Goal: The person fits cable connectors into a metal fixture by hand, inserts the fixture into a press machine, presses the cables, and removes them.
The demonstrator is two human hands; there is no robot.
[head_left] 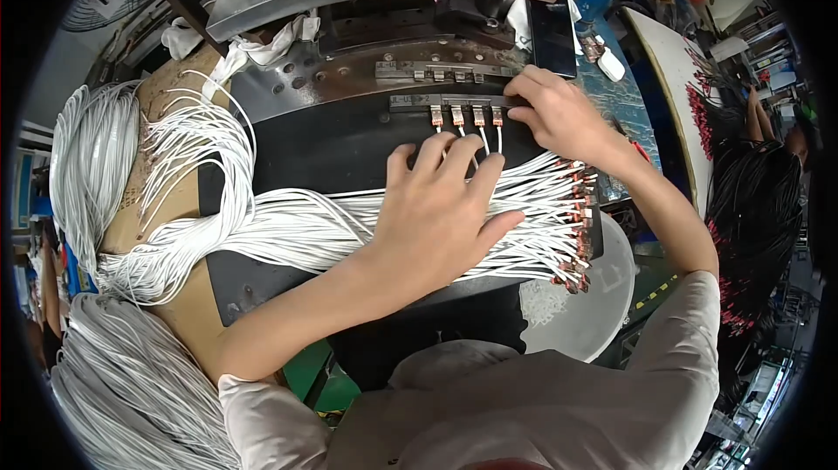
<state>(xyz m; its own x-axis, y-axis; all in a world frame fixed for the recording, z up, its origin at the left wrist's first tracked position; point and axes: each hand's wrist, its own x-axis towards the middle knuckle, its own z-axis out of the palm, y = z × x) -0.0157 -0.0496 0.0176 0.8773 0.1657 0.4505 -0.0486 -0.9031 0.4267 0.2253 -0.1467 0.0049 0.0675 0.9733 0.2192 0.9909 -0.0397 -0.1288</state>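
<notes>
A dark metal bar [410, 103] lies on the black work surface, with several white cables, tipped with metal-and-orange connectors [478, 116], set side by side along its front. My right hand [563, 116] is closed on the bar's right end, fingers behind and thumb in front. My left hand [432, 212] is palm down with its fingers spread. Its fingertips reach the cables just below the connectors; whether they press on them is hard to see. Under it stretches a thick bundle of white cables [297, 221], connector ends [576, 226] fanned out to the right.
A second slotted metal bar [397, 70] lies behind the first, before a heavy steel press plate [384, 3]. Coiled cables [96, 173] hang at the left. A round translucent tub [615, 282] holds small white pieces at the right front. A phone-like dark slab [552, 38] stands back right.
</notes>
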